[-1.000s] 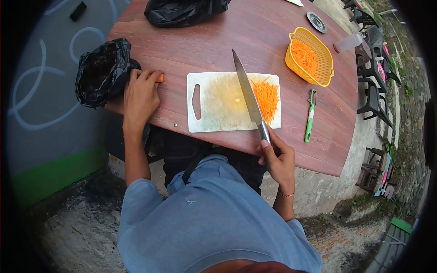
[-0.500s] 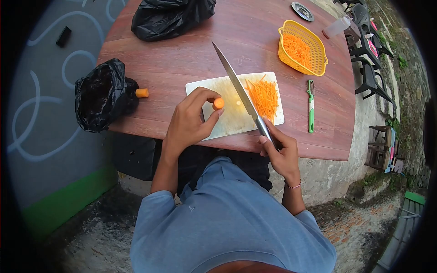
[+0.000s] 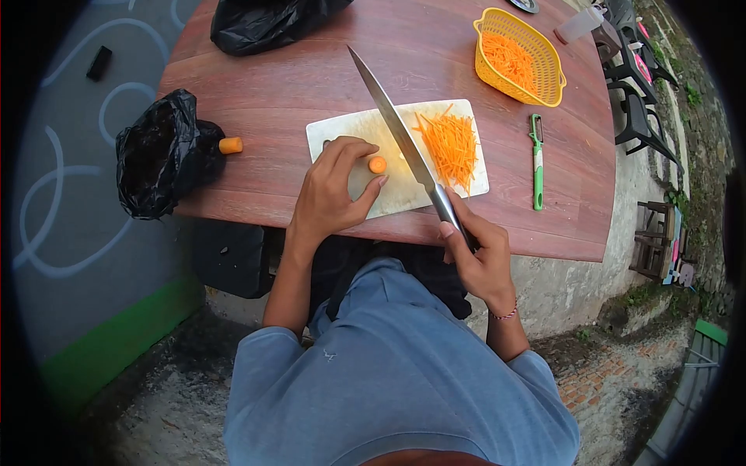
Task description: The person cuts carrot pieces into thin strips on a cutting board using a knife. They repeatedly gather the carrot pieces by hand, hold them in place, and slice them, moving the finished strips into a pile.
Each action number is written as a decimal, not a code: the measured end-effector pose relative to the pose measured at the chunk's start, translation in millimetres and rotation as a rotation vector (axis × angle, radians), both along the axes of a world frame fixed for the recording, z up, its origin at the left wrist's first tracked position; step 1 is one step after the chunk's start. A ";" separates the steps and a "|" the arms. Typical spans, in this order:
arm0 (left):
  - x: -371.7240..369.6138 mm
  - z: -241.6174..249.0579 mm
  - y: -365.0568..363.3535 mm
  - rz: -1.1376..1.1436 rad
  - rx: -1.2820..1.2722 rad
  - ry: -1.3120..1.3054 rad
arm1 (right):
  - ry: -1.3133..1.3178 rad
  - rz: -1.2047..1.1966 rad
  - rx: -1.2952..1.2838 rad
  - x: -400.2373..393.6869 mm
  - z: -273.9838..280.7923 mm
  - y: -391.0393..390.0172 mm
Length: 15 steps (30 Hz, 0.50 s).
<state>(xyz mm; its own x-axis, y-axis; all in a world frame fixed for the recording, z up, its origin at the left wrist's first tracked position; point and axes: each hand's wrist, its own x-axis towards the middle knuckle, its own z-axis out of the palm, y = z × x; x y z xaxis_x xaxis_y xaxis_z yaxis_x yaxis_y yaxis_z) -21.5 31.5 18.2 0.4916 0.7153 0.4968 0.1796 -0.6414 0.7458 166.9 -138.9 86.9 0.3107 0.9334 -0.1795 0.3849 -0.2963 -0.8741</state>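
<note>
On the white cutting board (image 3: 404, 200) a short carrot piece (image 3: 378, 165) shows its round end. My left hand (image 3: 330, 182) curves around it, thumb and forefinger spread on either side with slim gaps to the carrot. My right hand (image 3: 480, 245) grips the handle of a large kitchen knife (image 3: 400, 133), its blade slanting across the board toward the far left. Just right of the blade lies a pile of thin carrot strips (image 3: 451, 149).
A yellow basket (image 3: 484, 68) with shredded carrot stands at the back right, a green peeler (image 3: 537, 163) nearer. To the left are a black plastic bag (image 3: 167, 155) and another carrot piece (image 3: 231, 145). Another black bag (image 3: 272, 23) lies at the back.
My left thumb and forefinger have parted from the carrot piece, which they were pinching. The knife stays in my right hand. The whole view has shifted slightly.
</note>
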 end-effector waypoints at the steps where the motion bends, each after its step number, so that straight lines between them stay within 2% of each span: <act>1: -2.3 -4.6 3.1 -0.023 0.061 0.008 | -0.008 0.023 0.039 -1.1 -0.4 -1.3; 2: -3.6 -7.1 4.9 -0.047 0.121 0.016 | -0.002 0.022 0.037 -2.6 -1.4 -2.2; 4: -3.5 -8.0 3.6 -0.040 0.099 0.017 | -0.033 0.065 0.109 -5.6 -3.3 -3.8; 15: -8.7 -16.2 4.7 -0.012 0.099 0.021 | -0.084 0.116 0.111 -14.3 -3.3 -11.5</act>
